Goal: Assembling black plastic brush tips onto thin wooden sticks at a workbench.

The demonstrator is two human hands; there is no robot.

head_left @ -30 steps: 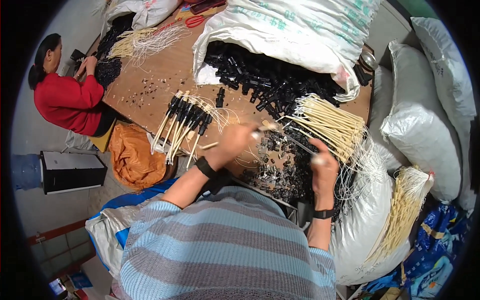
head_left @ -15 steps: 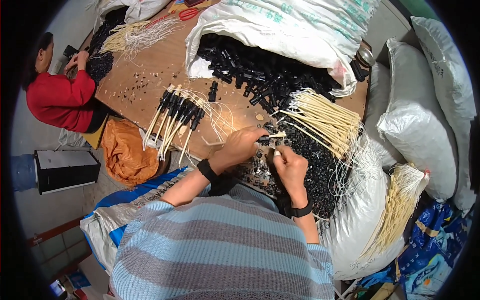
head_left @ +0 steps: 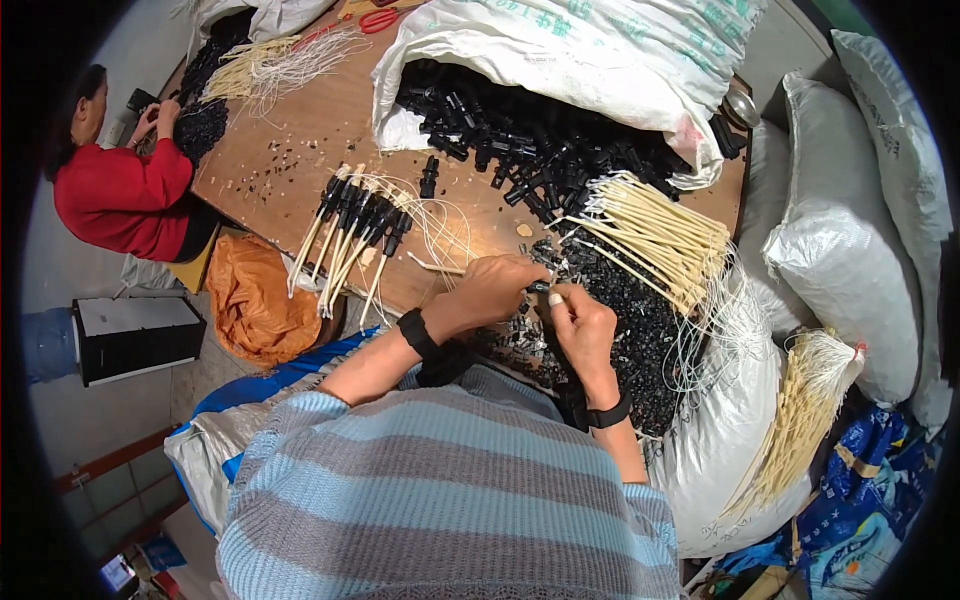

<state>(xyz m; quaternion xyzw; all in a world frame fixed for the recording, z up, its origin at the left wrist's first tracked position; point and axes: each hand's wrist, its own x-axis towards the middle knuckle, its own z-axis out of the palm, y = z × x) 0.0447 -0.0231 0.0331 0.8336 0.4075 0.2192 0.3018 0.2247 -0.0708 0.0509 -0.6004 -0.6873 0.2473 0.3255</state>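
My left hand [head_left: 498,287] is closed around a cream tube with a small black plastic fitting [head_left: 538,287] at its end. One end of the tube [head_left: 436,265] sticks out to the left of the fingers. Thumb and fingers of my right hand [head_left: 584,325] pinch at the fitting's other side, so both hands meet there; what else lies between the fingertips is hidden. Beneath and right of them spreads a heap of small black parts [head_left: 640,310]. Several cream tubes with black fittings [head_left: 362,222] and white strings lie in a row to the left.
A white woven sack [head_left: 560,60] spills black plastic fittings [head_left: 500,135] across the far table [head_left: 290,130]. A bundle of cream tubes [head_left: 660,235] lies at the right, beside full sacks [head_left: 835,210]. At the far left sits a person in red [head_left: 120,205]. An orange bag [head_left: 258,305] stands below the table.
My hands have come together at the black fitting, with the left fingertips moving toward the right hand. The cream tip that stuck out between them no longer shows.
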